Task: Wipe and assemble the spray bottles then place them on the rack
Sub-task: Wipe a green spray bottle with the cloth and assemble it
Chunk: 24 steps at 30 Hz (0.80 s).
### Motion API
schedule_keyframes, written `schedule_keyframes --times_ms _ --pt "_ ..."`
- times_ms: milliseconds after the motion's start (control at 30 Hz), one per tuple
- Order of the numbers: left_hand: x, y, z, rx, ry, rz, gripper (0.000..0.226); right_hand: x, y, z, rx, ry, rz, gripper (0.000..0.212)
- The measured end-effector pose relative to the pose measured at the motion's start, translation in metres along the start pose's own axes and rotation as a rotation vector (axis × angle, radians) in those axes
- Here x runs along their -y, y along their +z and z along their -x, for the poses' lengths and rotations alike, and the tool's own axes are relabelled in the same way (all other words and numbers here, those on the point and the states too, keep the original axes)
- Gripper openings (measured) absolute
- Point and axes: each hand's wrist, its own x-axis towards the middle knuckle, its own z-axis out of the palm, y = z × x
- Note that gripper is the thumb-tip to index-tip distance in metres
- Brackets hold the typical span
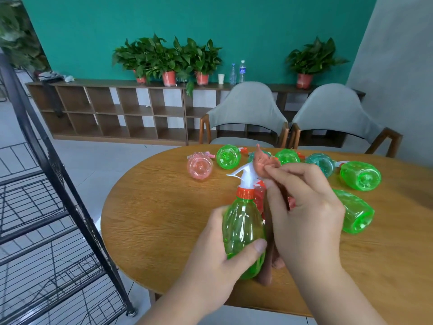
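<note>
One green spray bottle point(241, 226) over the surface point(164, 207), left hand point(210, 266) wrapped round it, right hand point(309, 207) pinching a brown cloth point(264, 163) on its trigger head point(246, 175). Wiping step, I'd say; rack point(58, 174) next.

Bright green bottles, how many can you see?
5 bright green bottles: one in the left hand, two lying far back, two lying at right. The right hand and cloth may hide more.

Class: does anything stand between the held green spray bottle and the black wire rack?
Nothing visible does: only bare table and floor separate the green spray bottle, in the left hand, from the rack.
</note>
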Motion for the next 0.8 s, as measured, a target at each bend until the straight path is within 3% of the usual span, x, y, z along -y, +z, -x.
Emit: schedule_keyframes --times_ms 167,400,600,800 --pt "0.004 0.004 -0.001 0.01 0.047 -0.119 0.071 0.007 -0.003 -0.002 -0.036 0.049 -0.084 0.025" --pt "0.01 0.0 -0.003 -0.06 0.086 -0.297 0.084 0.014 0.0 0.0 0.197 -0.12 -0.042 0.026" --pt "0.009 -0.004 -0.004 -0.083 0.096 -0.411 0.086 0.0 -0.004 -0.005 0.098 -0.002 0.05 0.028" --pt "0.009 -0.004 -0.005 -0.089 0.09 -0.393 0.083 0.012 0.002 0.005 0.145 -0.136 -0.023 0.029"
